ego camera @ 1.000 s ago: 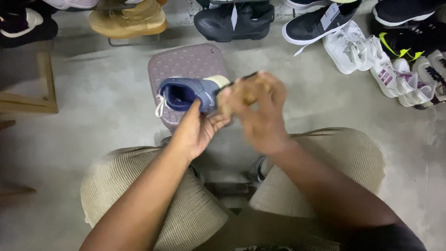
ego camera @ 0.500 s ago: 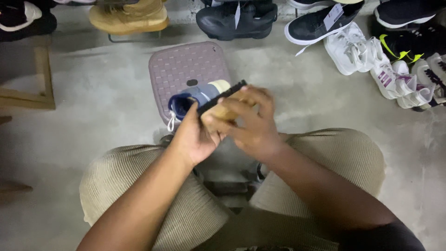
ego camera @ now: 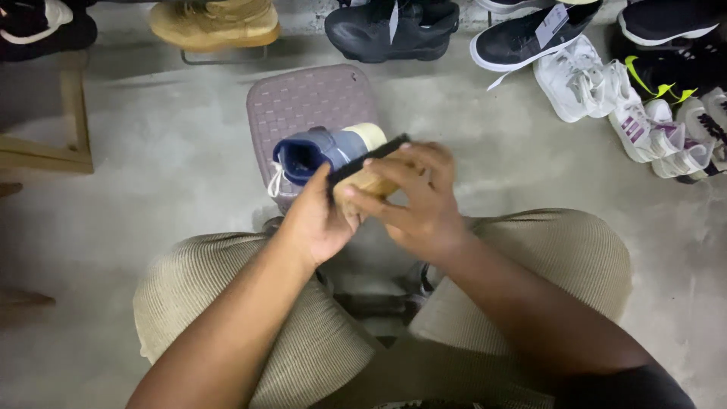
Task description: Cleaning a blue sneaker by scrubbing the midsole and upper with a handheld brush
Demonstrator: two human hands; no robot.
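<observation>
A grey concrete floor [ego camera: 151, 151] ringed with shoes. On the woven stool [ego camera: 303, 98] just beyond the fingers sits a blue sneaker [ego camera: 318, 151] — left hand [ego camera: 318, 220] steadying it, right hand [ego camera: 416, 201] closed on a wooden brush [ego camera: 371, 170], its long axis slanting across the heel.
</observation>
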